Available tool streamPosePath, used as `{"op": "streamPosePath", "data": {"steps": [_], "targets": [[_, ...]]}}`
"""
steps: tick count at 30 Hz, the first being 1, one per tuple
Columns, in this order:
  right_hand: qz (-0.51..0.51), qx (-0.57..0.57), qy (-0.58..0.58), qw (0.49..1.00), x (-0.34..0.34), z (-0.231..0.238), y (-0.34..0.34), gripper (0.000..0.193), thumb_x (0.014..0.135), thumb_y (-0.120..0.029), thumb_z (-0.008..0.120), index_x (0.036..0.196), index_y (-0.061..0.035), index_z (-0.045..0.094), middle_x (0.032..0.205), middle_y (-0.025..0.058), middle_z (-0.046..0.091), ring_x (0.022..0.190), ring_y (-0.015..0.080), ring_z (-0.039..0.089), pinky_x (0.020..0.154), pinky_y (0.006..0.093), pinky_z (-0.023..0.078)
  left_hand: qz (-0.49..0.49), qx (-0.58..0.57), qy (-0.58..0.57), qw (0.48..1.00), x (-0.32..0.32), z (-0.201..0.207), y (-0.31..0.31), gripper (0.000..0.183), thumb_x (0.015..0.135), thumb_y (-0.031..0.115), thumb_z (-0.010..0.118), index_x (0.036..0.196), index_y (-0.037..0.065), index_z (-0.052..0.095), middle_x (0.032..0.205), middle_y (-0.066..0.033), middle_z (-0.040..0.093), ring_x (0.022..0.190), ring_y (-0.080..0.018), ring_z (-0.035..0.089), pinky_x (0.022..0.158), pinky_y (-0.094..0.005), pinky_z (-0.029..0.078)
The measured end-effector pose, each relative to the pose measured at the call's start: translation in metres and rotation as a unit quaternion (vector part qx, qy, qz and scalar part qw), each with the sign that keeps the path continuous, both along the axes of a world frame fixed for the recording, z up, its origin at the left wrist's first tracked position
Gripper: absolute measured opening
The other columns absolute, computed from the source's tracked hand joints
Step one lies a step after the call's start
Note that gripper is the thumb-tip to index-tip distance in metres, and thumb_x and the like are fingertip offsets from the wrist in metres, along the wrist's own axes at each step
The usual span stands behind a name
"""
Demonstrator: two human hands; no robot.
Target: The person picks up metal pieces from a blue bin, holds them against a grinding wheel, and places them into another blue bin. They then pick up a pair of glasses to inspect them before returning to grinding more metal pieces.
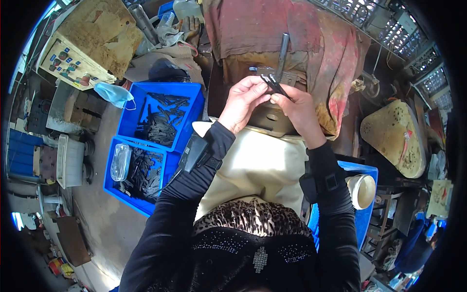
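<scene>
In front of me, above the worktable, two slim black strips (275,86) are held together at a slant, their pale-marked ends pointing up and left. My right hand (300,113) is closed around their lower part, thumb and fingers pinching them. From the other side my left hand (244,100) is closed, its thumb and fingertips pinched at the strips' left side. Whether each hand grips one or both strips is hard to tell. Just beyond the hands an upright metal rod (282,56) rises from the machine, and beneath them lies a brownish metal plate with an oval hole (272,117).
To the left, two blue bins (127,112) hold many black strips; a clear plastic container (121,162) lies in the nearer one. A control box (92,44) with knobs and a hanging blue mask (113,94) stand beyond. Red stained cloth (267,29) drapes the machine. A blue bin with a cream pipe-like piece (361,191) sits right.
</scene>
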State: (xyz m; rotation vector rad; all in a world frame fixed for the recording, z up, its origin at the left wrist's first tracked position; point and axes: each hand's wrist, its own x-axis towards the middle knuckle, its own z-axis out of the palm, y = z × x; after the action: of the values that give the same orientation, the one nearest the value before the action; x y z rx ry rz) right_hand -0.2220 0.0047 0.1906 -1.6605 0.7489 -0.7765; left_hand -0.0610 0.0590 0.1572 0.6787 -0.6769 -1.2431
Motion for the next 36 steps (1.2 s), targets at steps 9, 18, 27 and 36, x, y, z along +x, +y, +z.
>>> {"op": "streamPosePath", "data": {"steps": [9, 18, 27, 36], "targets": [[0.043, 0.008, -0.037, 0.998, -0.006, -0.006, 0.023, 0.026, 0.094, -0.019, 0.060, 0.112, -0.0019, 0.067, 0.081, -0.0025, 0.064, 0.058, 0.0015, 0.042, 0.051, 0.0183, 0.034, -0.086, -0.079, 0.102, 0.988, -0.002, -0.008, 0.025, 0.010, 0.096, 0.011, 0.057, 0.104, 0.006, 0.061, 0.106, -0.0069, 0.063, 0.099, -0.0179, 0.061, 0.090, -0.0367, 0.050], [0.020, 0.074, -0.035, 0.996, 0.000, 0.001, 0.030, 0.021, 0.092, -0.018, 0.063, 0.105, -0.0022, 0.069, 0.074, -0.0051, 0.059, 0.058, 0.0007, 0.043, 0.050, 0.0187, 0.034, -0.122, -0.078, 0.134, 0.980, -0.001, -0.009, 0.026, 0.013, 0.096, 0.012, 0.056, 0.106, 0.006, 0.061, 0.106, -0.0063, 0.063, 0.100, -0.0185, 0.060, 0.091, -0.0371, 0.049], [-0.009, 0.085, -0.042, 0.995, 0.009, 0.009, 0.036, 0.024, 0.086, -0.010, 0.069, 0.109, -0.0025, 0.068, 0.081, -0.0044, 0.063, 0.064, 0.0010, 0.049, 0.053, 0.0168, 0.037, -0.096, -0.046, 0.138, 0.985, 0.004, -0.010, 0.029, 0.018, 0.097, 0.013, 0.055, 0.111, 0.002, 0.061, 0.108, -0.0093, 0.064, 0.101, -0.0199, 0.062, 0.091, -0.0369, 0.051], [-0.043, -0.017, -0.001, 0.999, 0.016, 0.008, 0.042, 0.021, 0.084, -0.010, 0.070, 0.103, -0.0019, 0.067, 0.082, -0.0025, 0.065, 0.067, 0.0024, 0.054, 0.057, 0.0188, 0.042, -0.096, -0.056, 0.158, 0.981, 0.004, -0.017, 0.029, 0.022, 0.097, 0.012, 0.054, 0.115, 0.001, 0.059, 0.110, -0.0108, 0.063, 0.100, -0.0208, 0.063, 0.090, -0.0370, 0.052]]}}
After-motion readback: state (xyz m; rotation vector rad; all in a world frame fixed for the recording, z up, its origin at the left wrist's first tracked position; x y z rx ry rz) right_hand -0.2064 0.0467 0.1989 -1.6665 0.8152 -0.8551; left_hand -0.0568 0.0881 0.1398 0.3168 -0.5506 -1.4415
